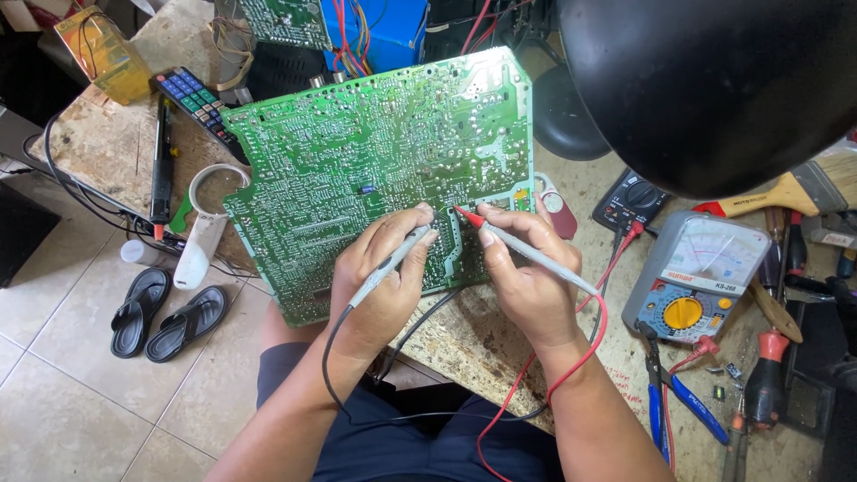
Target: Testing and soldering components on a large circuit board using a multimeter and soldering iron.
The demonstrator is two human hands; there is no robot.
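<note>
Big green circuit board (357,170), solder side up, is being probed: black probe (393,261) gripped in left hand (384,281) fingers, red probe (527,253) in right hand (531,286).

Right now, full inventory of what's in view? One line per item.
circuit board: 1, green, solder side up, middle of the bench
black probe: 1, grey grip, tip on the board
red probe: 1, red tip on the board
analog multimeter: 1, grey with yellow dial, right of the board
digital multimeter: 1, black, behind the analog one
remote control: 1, black, upper left
pliers: 1, blue handles, lower right
brush: 1, wooden handle, far right
lamp shade: 1, black, top right
sandals: 2, black, on the tiled floor
left hand: holds black probe
right hand: holds red probe
</note>
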